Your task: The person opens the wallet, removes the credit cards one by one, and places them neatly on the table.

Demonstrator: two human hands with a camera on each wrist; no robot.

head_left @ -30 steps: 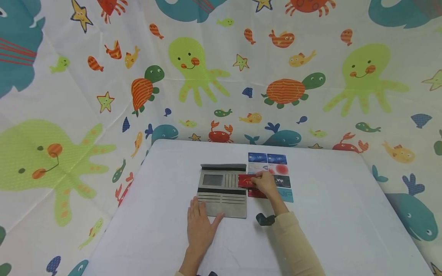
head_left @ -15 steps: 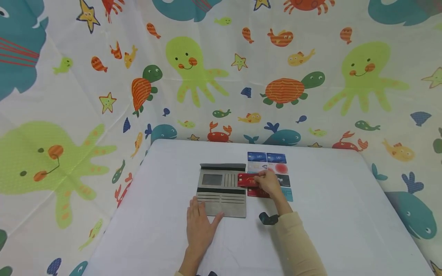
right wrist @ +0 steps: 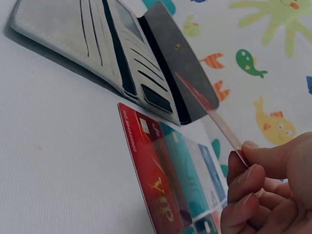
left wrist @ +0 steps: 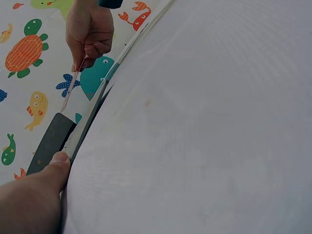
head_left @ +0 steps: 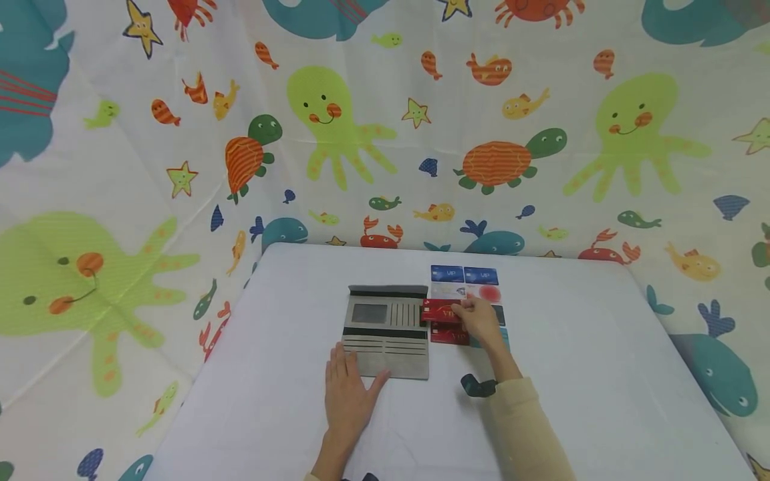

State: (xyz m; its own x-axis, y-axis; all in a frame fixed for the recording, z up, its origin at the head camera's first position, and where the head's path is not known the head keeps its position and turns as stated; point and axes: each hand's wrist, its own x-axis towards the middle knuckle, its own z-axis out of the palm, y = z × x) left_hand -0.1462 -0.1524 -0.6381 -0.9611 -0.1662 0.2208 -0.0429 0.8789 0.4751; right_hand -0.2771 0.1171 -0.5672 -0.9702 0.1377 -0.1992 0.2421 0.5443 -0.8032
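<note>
A grey wallet [head_left: 406, 365] lies unfolded on the white table, card slots and a clear window showing. My left hand [head_left: 347, 397] rests with straight fingers on its lower left edge; in the left wrist view the thumb [left wrist: 53, 173] lies at the edge. Between thumb and fingers, my right hand [head_left: 483, 324] pinches the right end of a red VIP card [head_left: 439, 311]. That card's left end overlaps the wallet's right edge from above. The right wrist view shows the card [right wrist: 222, 127] edge-on, raised over a second red VIP card [right wrist: 148, 165] on the table.
Right of the wallet, several cards lie in two columns: blue VIP cards [head_left: 447, 273] at the back, a card with a red circle [head_left: 488, 292], and a teal card [head_left: 501, 337] partly under the right hand. A cloth printed with sea animals [head_left: 385, 133] hangs behind the table.
My right hand has shifted to the right with the red card, whose left end has moved away from the wallet's slots. The left hand and the wallet stay where they were.
</note>
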